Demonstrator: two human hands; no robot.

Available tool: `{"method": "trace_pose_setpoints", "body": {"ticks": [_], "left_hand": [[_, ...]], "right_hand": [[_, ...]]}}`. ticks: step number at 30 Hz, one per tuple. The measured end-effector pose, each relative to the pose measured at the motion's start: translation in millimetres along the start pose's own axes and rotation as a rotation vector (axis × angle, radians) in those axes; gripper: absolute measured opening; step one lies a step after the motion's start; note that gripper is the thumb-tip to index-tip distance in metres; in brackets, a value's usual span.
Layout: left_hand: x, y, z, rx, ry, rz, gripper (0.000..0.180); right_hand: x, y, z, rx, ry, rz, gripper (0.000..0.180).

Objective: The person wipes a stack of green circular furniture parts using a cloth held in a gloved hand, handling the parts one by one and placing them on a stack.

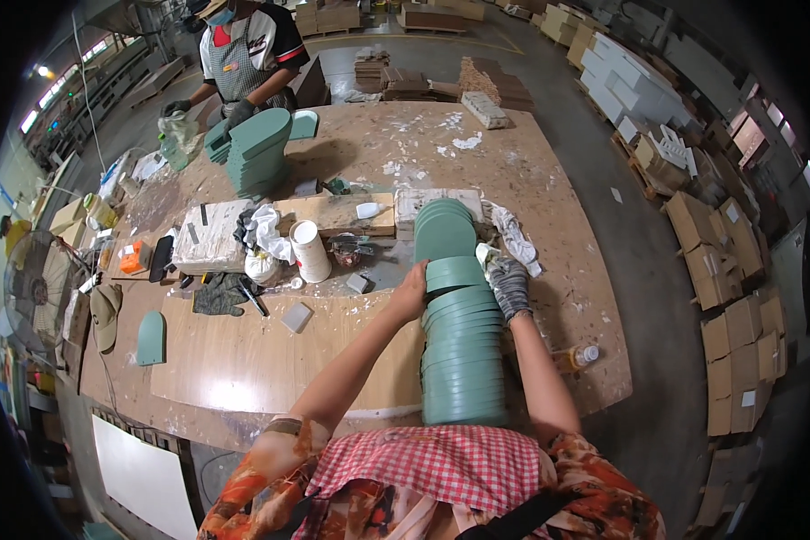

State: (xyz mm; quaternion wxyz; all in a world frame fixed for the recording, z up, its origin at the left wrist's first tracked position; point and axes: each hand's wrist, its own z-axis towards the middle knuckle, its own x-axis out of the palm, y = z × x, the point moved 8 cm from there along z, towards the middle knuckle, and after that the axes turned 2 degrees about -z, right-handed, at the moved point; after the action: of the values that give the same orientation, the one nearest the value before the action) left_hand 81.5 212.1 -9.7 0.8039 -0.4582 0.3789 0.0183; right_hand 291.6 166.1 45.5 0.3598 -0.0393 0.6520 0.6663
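Note:
A long row of green rounded-end boards [463,378] runs from my apron up the table, stacked closely with their edges showing. My left hand [411,292], bare, grips the left edge of one green board [454,273] near the row's far end. On its right side is my right hand [509,283] in a grey striped glove, its fingers closed on a crumpled white cloth [486,256] against the boards' edge. Just beyond, several more green boards [445,236] lean back overlapping on a paint-spattered block [411,202].
Across the table [378,144], a person in dark gloves handles another green board stack [259,157]. Left of me are a white cup stack [310,250], a dark glove [222,294], a cap [105,317] and a single green board [151,337]. A bottle [578,357] lies beside my right forearm.

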Motion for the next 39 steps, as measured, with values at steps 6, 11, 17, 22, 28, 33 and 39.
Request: {"method": "trace_pose_setpoints", "body": {"ticks": [6, 11, 17, 22, 28, 33, 39], "left_hand": [[1, 6, 3, 0.114, -0.006, -0.053, 0.073], [-9, -8, 2, 0.101, -0.016, -0.06, 0.068], [0, 0, -2, 0.214, 0.107, 0.191, 0.051], [19, -6, 8, -0.001, 0.267, -0.083, 0.063], [15, 11, 3, 0.265, 0.02, 0.139, 0.088], [13, -3, 11, 0.137, 0.051, 0.061, 0.082], [-3, 18, -5, -0.008, 0.056, -0.066, 0.077]], "right_hand": [[6, 4, 0, -0.282, -0.068, -0.508, 0.019], [11, 83, -21, -0.222, -0.106, -0.392, 0.02], [106, 124, -38, -0.117, 0.339, -0.87, 0.024], [103, 88, -25, -0.336, 0.227, -0.86, 0.025], [34, 73, -21, -0.218, 0.05, -0.156, 0.014], [-12, 3, -10, -0.201, -0.1, -0.297, 0.021], [22, 4, -3, -0.407, 0.08, -0.584, 0.019]]}}
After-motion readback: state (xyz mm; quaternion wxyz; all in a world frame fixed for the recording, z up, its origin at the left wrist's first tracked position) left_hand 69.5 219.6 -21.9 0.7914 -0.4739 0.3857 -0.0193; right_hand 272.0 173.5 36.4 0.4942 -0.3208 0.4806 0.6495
